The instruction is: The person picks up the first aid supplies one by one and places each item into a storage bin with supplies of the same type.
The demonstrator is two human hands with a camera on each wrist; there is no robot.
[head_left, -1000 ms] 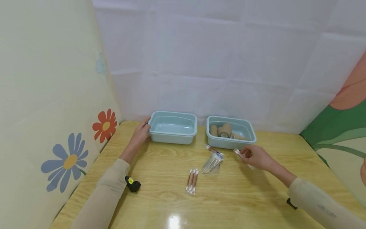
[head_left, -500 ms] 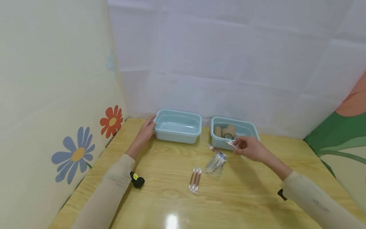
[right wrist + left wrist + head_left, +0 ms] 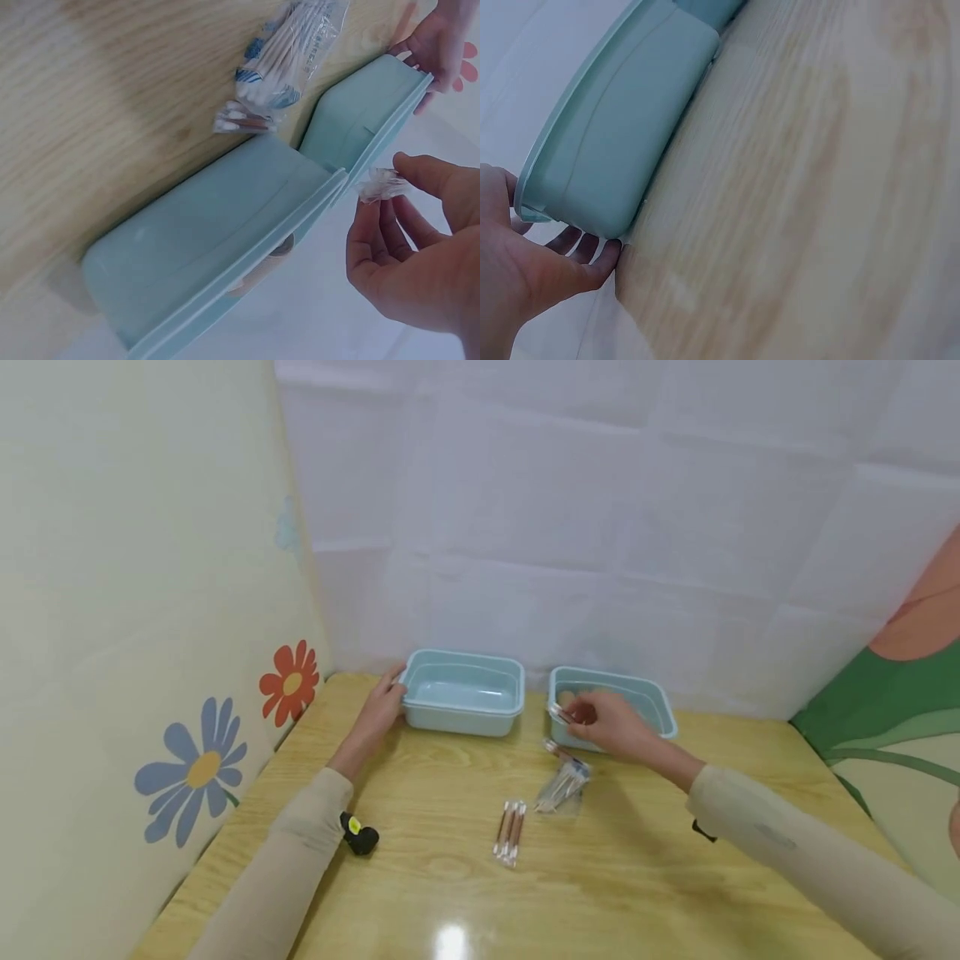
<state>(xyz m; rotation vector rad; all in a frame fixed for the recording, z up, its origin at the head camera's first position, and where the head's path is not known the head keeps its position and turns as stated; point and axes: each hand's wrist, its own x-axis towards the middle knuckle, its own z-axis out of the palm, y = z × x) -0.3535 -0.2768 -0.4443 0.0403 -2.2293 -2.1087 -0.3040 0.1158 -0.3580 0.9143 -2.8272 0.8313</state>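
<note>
Here, our left hand (image 3: 381, 703) grips the left bin (image 3: 459, 722), a gap from the right bin (image 3: 195, 240). Near that rim (image 3: 300, 212), our right hand (image 3: 611, 722) pinches a crinkled clear packet (image 3: 380, 186).

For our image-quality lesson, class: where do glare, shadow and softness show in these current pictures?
Head view: a bright glare spot on the table near the bottom edge, a soft shadow beside the right sleeve; left wrist view: dim, bluish, the wood grain smeared; right wrist view: also dim, the small packet in the right hand indistinct.
</note>
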